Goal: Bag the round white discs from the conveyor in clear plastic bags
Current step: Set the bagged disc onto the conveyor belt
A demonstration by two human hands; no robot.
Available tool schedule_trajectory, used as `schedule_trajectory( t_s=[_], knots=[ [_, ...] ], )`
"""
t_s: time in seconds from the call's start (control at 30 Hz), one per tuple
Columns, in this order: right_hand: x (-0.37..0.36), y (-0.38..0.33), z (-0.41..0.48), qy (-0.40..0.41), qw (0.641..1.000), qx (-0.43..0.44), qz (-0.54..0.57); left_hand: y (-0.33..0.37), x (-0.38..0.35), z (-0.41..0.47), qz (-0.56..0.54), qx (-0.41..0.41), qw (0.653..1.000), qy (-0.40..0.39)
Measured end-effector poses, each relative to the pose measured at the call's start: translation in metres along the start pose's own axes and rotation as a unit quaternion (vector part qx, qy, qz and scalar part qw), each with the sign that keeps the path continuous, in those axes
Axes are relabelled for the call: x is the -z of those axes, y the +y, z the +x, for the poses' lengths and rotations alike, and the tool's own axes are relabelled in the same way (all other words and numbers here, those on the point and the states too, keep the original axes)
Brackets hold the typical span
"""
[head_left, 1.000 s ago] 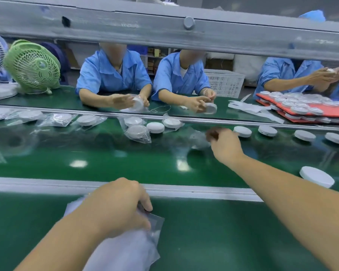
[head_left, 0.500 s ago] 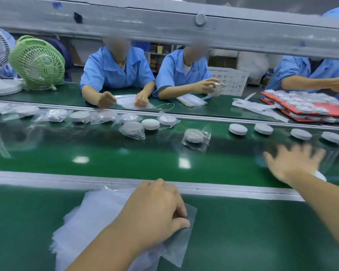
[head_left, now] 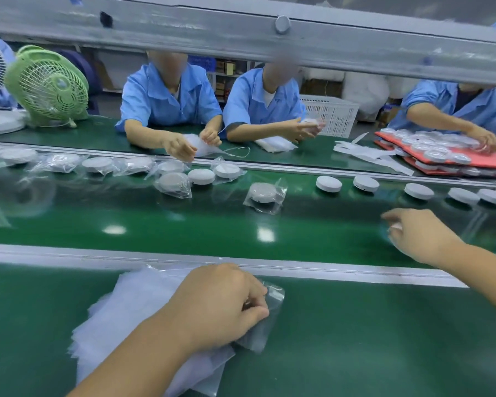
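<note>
Six bare discs on the belt, one bag in hand

Six unbagged white discs (head_left: pixel 328 183) lie on the green conveyor (head_left: pixel 184 224): five in a row at right, one among the bagged discs (head_left: pixel 265 193) at left. Left hand (head_left: pixel 221 308): fingers pinch the top clear bag (head_left: pixel 272 325) of one stack (head_left: pixel 132 319) on the near worktop (head_left: pixel 355 353). Right hand (head_left: pixel 418 233): over the belt, blurred; its grip cannot be told

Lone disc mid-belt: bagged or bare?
Bagged: the disc lies inside a clear bag, film edges sticking out around it.
</note>
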State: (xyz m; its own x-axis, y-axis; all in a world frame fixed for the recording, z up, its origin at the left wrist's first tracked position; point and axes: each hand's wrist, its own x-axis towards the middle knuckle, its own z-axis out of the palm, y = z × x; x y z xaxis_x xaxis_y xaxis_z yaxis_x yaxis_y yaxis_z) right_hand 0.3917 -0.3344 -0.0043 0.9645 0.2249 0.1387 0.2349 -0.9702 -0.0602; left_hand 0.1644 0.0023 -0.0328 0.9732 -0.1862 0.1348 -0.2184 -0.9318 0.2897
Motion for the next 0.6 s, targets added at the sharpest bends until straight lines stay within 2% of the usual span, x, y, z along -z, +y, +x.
schedule_trajectory(
  t_s=[0.1,0.17,0.27,0.33,0.4,0.43,0.53,0.6],
  knots=[
    [0.013,-0.047,-0.039,0.047,0.973,0.183,0.132,0.000,-0.006,0.003,-0.043,0.048,0.995,0.070],
    [0.014,-0.079,-0.071,0.043,0.925,0.317,0.203,-0.001,-0.007,0.004,-0.078,0.085,0.989,0.097],
    [0.008,-0.116,-0.105,0.088,0.848,0.485,0.196,-0.004,-0.010,0.006,-0.167,0.123,0.973,0.099],
    [0.004,-0.131,-0.115,0.116,0.797,0.557,0.203,-0.003,-0.012,0.006,-0.252,0.110,0.957,0.089],
    [0.002,-0.141,-0.121,0.154,0.765,0.575,0.246,0.004,-0.010,0.006,-0.386,0.076,0.917,0.063],
    [0.002,-0.144,-0.123,0.165,0.761,0.563,0.278,0.005,-0.009,0.005,-0.436,0.059,0.896,0.052],
    [0.003,-0.151,-0.130,0.175,0.775,0.485,0.366,0.005,-0.006,0.003,-0.505,-0.011,0.863,0.011],
    [0.006,-0.156,-0.134,0.166,0.787,0.381,0.456,0.007,-0.004,0.001,-0.568,-0.056,0.820,-0.038]
  ],
)
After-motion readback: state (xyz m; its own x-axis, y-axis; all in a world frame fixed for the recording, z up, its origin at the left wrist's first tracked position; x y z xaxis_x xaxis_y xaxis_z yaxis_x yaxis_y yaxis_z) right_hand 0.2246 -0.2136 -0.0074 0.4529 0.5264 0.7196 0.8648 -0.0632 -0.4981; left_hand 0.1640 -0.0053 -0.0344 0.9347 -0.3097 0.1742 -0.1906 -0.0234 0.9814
